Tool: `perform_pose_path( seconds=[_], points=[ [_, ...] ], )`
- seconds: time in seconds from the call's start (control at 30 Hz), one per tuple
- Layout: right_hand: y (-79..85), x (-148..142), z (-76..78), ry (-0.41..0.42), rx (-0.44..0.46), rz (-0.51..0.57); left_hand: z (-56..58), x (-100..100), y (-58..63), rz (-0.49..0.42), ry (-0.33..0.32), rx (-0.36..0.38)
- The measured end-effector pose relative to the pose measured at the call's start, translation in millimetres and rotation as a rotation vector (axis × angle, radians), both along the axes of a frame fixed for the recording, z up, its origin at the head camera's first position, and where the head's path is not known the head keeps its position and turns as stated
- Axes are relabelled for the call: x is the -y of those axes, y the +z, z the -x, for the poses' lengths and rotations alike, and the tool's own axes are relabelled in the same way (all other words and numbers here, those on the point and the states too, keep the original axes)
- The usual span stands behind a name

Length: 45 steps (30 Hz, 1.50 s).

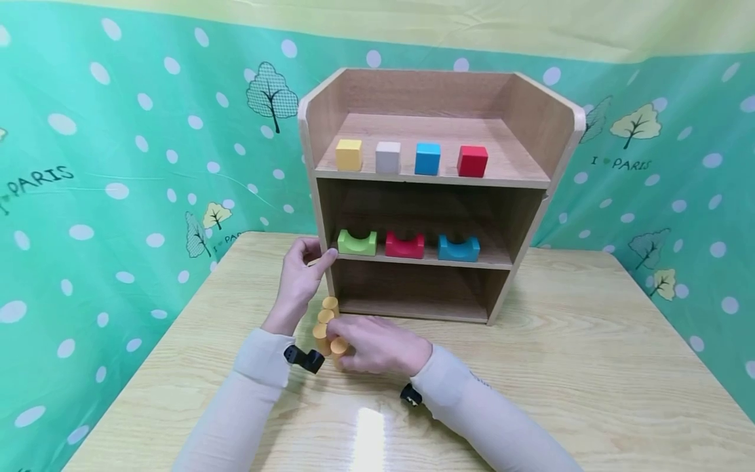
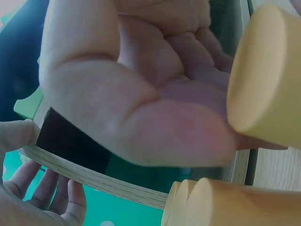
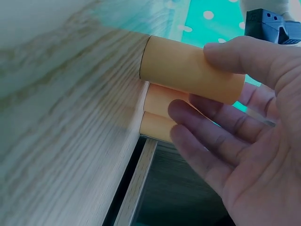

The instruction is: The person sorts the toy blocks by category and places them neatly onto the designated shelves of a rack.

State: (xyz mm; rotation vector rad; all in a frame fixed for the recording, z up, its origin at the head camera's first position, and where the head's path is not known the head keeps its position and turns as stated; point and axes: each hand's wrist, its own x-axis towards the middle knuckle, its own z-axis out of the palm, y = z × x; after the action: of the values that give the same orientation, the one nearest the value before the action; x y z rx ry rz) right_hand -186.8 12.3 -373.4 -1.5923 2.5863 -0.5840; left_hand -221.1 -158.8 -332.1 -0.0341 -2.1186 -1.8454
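My left hand (image 1: 299,272) holds the left side panel of a small wooden shelf (image 1: 433,316), its thumb at the front edge. The left wrist view shows this hand's fingers (image 2: 47,188) outside the panel. Several light wooden cylinders stand upright on the table by the shelf's lower left corner. My right hand (image 1: 377,344) pinches the nearest cylinder (image 1: 339,347) between thumb and fingers; in the right wrist view this cylinder (image 3: 188,68) has its base at the tabletop. Behind it, two more cylinders (image 3: 162,99) are partly hidden by the fingers.
Yellow, white, blue and red cubes (image 1: 472,161) line the top shelf. Green, red and blue notched blocks (image 1: 404,246) sit on the middle shelf. The wooden table (image 1: 590,367) extends both sides; a green patterned cloth (image 1: 147,164) hangs behind.
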Motion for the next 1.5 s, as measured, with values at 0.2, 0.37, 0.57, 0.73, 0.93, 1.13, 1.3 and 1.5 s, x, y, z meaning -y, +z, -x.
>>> perform_pose_path(
  seconds=[0.2,0.37,0.57,0.73,0.93,1.13,1.3,1.5],
  points=[
    [-0.9,-2,0.6,-0.034,0.052,0.003,-0.4,0,0.2,0.006,0.001,0.0],
    [-2.2,-2,1.6,-0.024,0.076,0.007,1.1,-2,-0.1,0.016,-0.001,0.012],
    [-3.9,-1,2.0,-0.024,0.07,0.011,2.1,-3,-0.6,0.013,-0.002,0.008],
    [-5.0,-1,2.6,-0.01,0.049,0.024,1.8,-3,-0.7,0.011,0.005,0.001],
    [-5.0,-1,3.2,-0.003,0.063,0.037,2.9,-3,-2.5,0.013,0.015,-0.009],
    [-2.3,-3,5.0,-0.007,0.106,0.05,1.3,-2,-0.9,0.001,0.006,-0.008],
    [1.5,-6,7.4,0.002,0.161,0.091,0.8,-2,0.5,-0.002,0.007,0.001],
    [4.0,-8,10.8,-0.029,0.141,0.116,0.2,0,0.2,-0.007,0.006,0.008]
  ],
)
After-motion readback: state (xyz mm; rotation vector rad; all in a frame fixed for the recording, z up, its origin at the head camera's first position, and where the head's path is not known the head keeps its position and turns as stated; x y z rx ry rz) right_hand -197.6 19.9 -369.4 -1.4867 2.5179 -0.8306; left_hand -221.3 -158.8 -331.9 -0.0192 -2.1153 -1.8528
